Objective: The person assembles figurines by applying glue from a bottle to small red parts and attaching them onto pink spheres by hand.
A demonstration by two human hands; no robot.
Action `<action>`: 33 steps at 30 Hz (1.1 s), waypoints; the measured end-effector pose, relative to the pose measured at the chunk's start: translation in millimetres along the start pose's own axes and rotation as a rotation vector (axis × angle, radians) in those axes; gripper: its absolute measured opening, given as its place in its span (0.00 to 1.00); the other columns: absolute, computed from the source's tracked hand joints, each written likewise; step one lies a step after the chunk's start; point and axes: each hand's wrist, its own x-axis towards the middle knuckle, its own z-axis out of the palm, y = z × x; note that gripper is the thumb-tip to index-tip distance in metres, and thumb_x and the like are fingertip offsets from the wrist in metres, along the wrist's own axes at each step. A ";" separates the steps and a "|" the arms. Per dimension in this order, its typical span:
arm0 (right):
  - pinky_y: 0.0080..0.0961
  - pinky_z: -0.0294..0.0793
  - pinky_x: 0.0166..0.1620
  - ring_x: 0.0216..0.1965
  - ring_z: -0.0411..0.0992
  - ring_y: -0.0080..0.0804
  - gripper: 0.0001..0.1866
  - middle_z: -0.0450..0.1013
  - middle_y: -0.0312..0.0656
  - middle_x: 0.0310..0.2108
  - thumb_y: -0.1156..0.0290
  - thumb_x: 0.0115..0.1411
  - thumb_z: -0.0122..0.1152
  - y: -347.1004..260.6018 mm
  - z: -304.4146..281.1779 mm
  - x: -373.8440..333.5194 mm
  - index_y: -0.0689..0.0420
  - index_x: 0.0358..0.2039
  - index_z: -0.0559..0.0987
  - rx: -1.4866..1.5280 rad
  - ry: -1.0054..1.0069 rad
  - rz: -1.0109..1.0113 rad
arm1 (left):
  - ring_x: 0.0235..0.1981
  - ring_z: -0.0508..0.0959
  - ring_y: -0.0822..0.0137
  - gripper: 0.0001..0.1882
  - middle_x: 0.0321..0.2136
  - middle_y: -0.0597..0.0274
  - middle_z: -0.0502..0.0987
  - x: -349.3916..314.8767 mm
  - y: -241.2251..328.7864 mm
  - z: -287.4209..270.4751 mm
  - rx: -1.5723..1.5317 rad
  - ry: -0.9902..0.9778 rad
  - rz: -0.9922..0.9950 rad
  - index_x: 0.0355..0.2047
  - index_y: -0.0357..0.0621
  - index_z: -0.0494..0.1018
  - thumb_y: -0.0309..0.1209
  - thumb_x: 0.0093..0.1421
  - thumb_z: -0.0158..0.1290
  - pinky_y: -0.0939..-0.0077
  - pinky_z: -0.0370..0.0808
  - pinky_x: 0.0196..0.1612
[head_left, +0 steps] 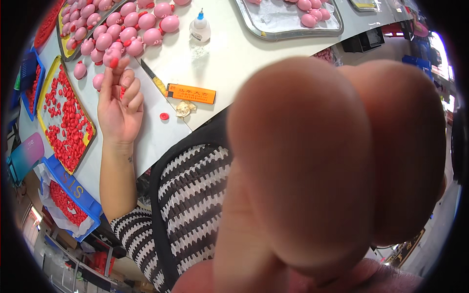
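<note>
My left hand (122, 110) is raised palm up over the white table on the left. Its thumb and forefinger pinch a small red piece (114, 62), while a second red piece (122, 91) is tucked by its curled fingers. Just beyond the fingertips is a pink ball-shaped figure (113, 52); I cannot tell whether they touch it. My right hand (337, 161) looms blurred right in front of the camera, its fingertips filling much of the right side. Whether it holds anything is hidden.
Pink ball figures (129, 33) crowd the far left. A yellow-edged tray (89, 128) carries red pieces. Near the middle lie a knife (152, 76), an orange packet (195, 93), a crumpled scrap (184, 108) and a blue-tipped bottle (200, 31). A metal tray (273, 35) stands far right.
</note>
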 end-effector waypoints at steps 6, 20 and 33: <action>0.23 0.67 0.30 0.28 0.69 0.31 0.12 0.63 0.41 0.29 0.63 0.59 0.52 -20.9 3.4 -11.0 0.60 0.32 0.69 -0.004 -0.036 -0.032 | 0.17 0.54 0.80 0.18 0.22 0.68 0.60 -2.4 -14.4 5.0 0.031 -0.074 -0.005 0.46 0.35 0.65 0.37 0.65 0.38 0.87 0.49 0.15; 0.23 0.67 0.30 0.28 0.70 0.31 0.12 0.63 0.40 0.29 0.62 0.60 0.51 -63.9 68.3 -37.1 0.59 0.31 0.68 0.009 -0.159 -0.093 | 0.22 0.58 0.77 0.16 0.27 0.64 0.63 -48.4 -36.1 34.0 0.149 -0.075 -0.013 0.46 0.34 0.65 0.31 0.60 0.44 0.87 0.56 0.21; 0.24 0.68 0.30 0.28 0.70 0.32 0.12 0.63 0.40 0.30 0.61 0.61 0.50 -60.3 93.4 -73.2 0.58 0.31 0.68 0.035 -0.233 -0.107 | 0.32 0.63 0.72 0.21 0.45 0.50 0.67 -67.6 -43.0 12.9 0.140 -0.158 0.172 0.51 0.28 0.61 0.15 0.56 0.38 0.84 0.64 0.31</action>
